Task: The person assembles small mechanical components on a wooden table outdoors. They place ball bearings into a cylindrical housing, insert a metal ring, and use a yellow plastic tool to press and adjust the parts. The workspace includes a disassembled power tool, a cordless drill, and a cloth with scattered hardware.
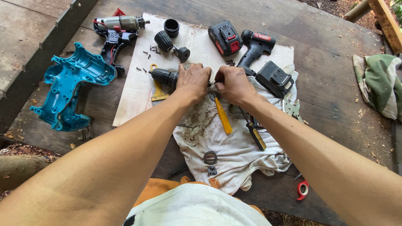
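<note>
My left hand (192,80) grips a black drill chuck and gearbox part (164,76) that sticks out to the left of it. Pressed close beside it, my right hand (233,83) has its fingers closed on the other end of the same piece, which the hands hide. Both hands work over a stained white cloth (234,150). Under them on the cloth lie a yellow-handled screwdriver (223,116), a black and yellow tool (254,134), a metal ring (210,157) and a small dark gear (212,170).
On the wooden deck (326,62): a teal drill housing shell (69,86), an opened drill motor body (117,29), a loose chuck (164,40), a black cap (171,27), small screws (147,53), a red-black battery (225,37), a black drill (256,45), another battery (274,78), pliers (292,107), red tape (302,189), green cloth (381,83).
</note>
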